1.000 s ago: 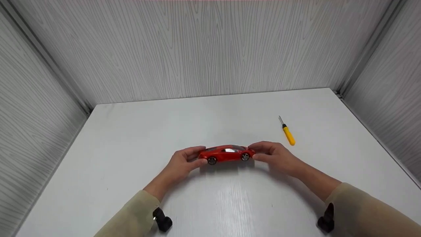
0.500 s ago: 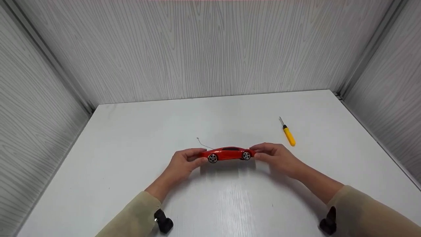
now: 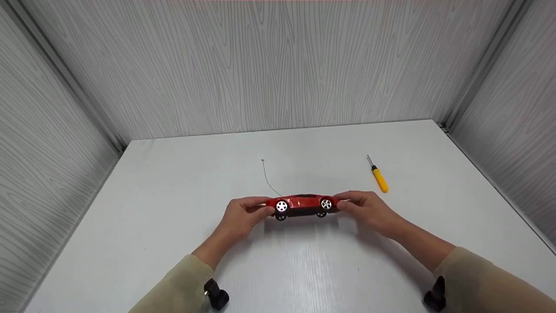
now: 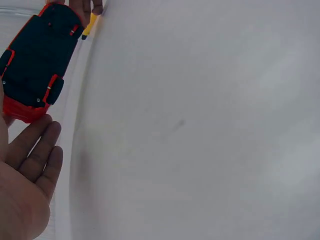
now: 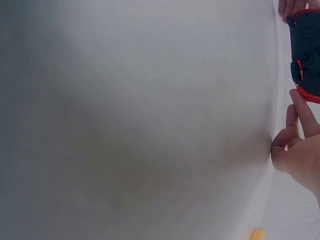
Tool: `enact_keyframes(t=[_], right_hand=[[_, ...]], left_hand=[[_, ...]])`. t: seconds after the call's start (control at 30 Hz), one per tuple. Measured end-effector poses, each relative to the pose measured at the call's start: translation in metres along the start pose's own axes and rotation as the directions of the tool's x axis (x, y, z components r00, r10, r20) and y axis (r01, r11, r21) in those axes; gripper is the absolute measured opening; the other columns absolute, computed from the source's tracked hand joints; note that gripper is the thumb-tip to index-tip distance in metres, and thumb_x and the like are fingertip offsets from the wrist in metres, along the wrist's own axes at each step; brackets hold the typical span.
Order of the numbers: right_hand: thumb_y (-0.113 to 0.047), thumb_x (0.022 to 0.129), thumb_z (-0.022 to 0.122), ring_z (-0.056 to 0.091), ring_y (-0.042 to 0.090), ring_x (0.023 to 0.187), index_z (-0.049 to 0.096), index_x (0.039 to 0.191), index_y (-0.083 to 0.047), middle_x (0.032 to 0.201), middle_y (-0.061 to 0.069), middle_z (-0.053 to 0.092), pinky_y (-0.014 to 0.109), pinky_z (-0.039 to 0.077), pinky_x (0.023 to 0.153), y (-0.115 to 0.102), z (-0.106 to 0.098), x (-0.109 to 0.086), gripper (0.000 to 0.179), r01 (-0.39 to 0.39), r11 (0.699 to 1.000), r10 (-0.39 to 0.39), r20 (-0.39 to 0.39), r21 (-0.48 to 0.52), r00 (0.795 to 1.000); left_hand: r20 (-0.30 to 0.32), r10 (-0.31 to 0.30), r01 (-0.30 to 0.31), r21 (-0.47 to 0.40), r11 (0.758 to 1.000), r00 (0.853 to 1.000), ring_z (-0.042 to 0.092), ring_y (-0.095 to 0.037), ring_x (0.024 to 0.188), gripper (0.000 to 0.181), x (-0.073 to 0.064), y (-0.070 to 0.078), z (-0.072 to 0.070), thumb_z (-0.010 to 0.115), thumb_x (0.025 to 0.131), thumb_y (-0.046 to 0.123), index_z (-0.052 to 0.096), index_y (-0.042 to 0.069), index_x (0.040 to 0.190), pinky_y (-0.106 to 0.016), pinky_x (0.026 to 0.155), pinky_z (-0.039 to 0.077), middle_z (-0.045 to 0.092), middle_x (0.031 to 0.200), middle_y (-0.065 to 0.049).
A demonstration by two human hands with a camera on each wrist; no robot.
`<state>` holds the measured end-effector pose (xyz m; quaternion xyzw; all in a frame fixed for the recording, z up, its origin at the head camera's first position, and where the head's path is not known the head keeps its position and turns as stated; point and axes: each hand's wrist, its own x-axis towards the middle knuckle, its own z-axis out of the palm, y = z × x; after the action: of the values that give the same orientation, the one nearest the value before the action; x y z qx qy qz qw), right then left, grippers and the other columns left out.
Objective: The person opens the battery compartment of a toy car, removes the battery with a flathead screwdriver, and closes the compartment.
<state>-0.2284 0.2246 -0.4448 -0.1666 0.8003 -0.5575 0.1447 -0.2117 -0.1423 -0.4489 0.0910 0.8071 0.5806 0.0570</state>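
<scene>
A red toy car (image 3: 304, 202) is held level between both hands in the head view, its side and part of its dark underside facing me. My left hand (image 3: 241, 217) pinches its left end between thumb and fingers, and my right hand (image 3: 372, 212) pinches the right end. From behind the car a thin dark wire (image 3: 266, 178) rises, curving to a small tip. The left wrist view shows the car's black underside (image 4: 42, 55) with wheels at its sides. In the right wrist view the car (image 5: 306, 50) is cut off by the frame's edge.
A screwdriver (image 3: 379, 179) with a yellow handle lies on the white table (image 3: 182, 182), beyond the right hand. Grey wood-grain panels (image 3: 278, 65) enclose the back and both sides.
The car has been rolled about its length, so its roof turned away and its underside came into view. The thin wire has come into view behind it. Both hands kept their grip.
</scene>
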Motion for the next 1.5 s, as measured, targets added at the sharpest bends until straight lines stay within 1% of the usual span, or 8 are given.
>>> enact_keyframes(t=[0.17, 0.37, 0.63, 0.8, 1.03, 1.23, 1.33, 1.5], right_hand=[[-0.029, 0.108, 0.065, 0.066, 0.029, 0.120, 0.072, 0.139, -0.013, 0.121, 0.010, 0.077, 0.037, 0.055, 0.100, -0.002, -0.001, 0.001, 0.035, 0.014, 1.000, -0.015, 0.012, 0.022, 1.000], [-0.030, 0.109, 0.063, 0.067, 0.030, 0.119, 0.071, 0.141, -0.016, 0.125, 0.009, 0.075, 0.039, 0.055, 0.100, -0.004, -0.002, 0.001, 0.036, 0.017, 1.000, -0.017, 0.015, 0.015, 1.000], [-0.028, 0.104, 0.072, 0.066, 0.029, 0.119, 0.071, 0.140, -0.017, 0.128, 0.011, 0.074, 0.037, 0.055, 0.100, -0.005, -0.003, 0.001, 0.038, -0.020, 1.000, 0.020, 0.011, 0.012, 1.000], [-0.022, 0.101, 0.075, 0.065, 0.030, 0.118, 0.074, 0.136, -0.015, 0.132, 0.012, 0.071, 0.034, 0.057, 0.097, -0.005, -0.003, 0.001, 0.035, -0.041, 0.999, 0.042, -0.008, 0.014, 0.999], [-0.022, 0.100, 0.076, 0.057, 0.031, 0.126, 0.076, 0.135, -0.018, 0.135, 0.006, 0.071, 0.035, 0.057, 0.095, -0.004, -0.003, 0.002, 0.034, -0.059, 0.996, 0.056, -0.047, -0.068, 0.997], [-0.023, 0.101, 0.076, 0.057, 0.031, 0.125, 0.076, 0.135, -0.018, 0.135, 0.006, 0.071, 0.035, 0.056, 0.095, -0.002, -0.002, 0.001, 0.035, -0.071, 0.995, 0.068, -0.052, -0.068, 0.996], [-0.023, 0.101, 0.076, 0.058, 0.029, 0.123, 0.076, 0.134, -0.018, 0.134, 0.005, 0.072, 0.032, 0.055, 0.095, -0.001, -0.002, 0.001, 0.034, -0.074, 0.996, 0.069, -0.071, -0.059, 0.995], [-0.021, 0.101, 0.076, 0.063, 0.026, 0.123, 0.076, 0.133, -0.012, 0.133, 0.008, 0.073, 0.025, 0.055, 0.095, -0.001, -0.001, 0.000, 0.034, -0.032, 0.998, 0.027, -0.103, -0.050, 0.994]], left_hand=[[-0.017, -0.008, 0.008, 0.013, 1.000, 1.000, 0.073, -0.020, 0.105, 0.041, 0.000, 0.005, 0.001, 0.082, 0.094, 0.034, 0.078, 0.016, 0.131, -0.038, 0.093, 0.058, 0.077, 0.120, -0.004], [-0.015, 0.014, -0.013, 0.011, 1.000, 1.000, 0.076, -0.020, 0.102, 0.042, 0.002, 0.006, 0.001, 0.080, 0.096, 0.034, 0.077, 0.015, 0.133, -0.041, 0.096, 0.058, 0.078, 0.119, -0.005], [0.005, 0.046, -0.046, -0.034, 0.998, 0.999, 0.078, -0.022, 0.101, 0.045, 0.002, 0.005, 0.000, 0.079, 0.096, 0.032, 0.075, 0.008, 0.134, -0.040, 0.098, 0.058, 0.080, 0.110, -0.008], [0.014, 0.043, -0.042, -0.022, 0.999, 0.999, 0.075, -0.020, 0.106, 0.043, 0.004, 0.002, 0.001, 0.079, 0.096, 0.032, 0.076, 0.010, 0.133, -0.037, 0.096, 0.055, 0.080, 0.111, -0.006], [0.036, 0.038, -0.039, 0.009, 0.999, 0.999, 0.069, -0.022, 0.119, 0.041, 0.005, -0.003, 0.003, 0.078, 0.098, 0.031, 0.076, 0.009, 0.133, -0.048, 0.108, 0.050, 0.077, 0.121, -0.007], [0.032, 0.014, -0.016, 0.048, 0.999, 0.999, 0.062, -0.022, 0.126, 0.043, 0.007, -0.004, 0.003, 0.079, 0.097, 0.032, 0.075, 0.012, 0.135, -0.048, 0.109, 0.050, 0.076, 0.125, -0.003], [0.023, 0.013, -0.014, 0.045, 0.999, 1.000, 0.063, -0.021, 0.123, 0.043, 0.007, -0.003, 0.004, 0.079, 0.097, 0.031, 0.075, 0.011, 0.134, -0.047, 0.107, 0.051, 0.076, 0.123, -0.003], [0.025, 0.031, -0.031, 0.006, 0.999, 0.999, 0.073, -0.021, 0.105, 0.041, 0.005, 0.000, 0.006, 0.079, 0.097, 0.023, 0.074, 0.008, 0.135, -0.039, 0.098, 0.054, 0.079, 0.112, -0.007]])
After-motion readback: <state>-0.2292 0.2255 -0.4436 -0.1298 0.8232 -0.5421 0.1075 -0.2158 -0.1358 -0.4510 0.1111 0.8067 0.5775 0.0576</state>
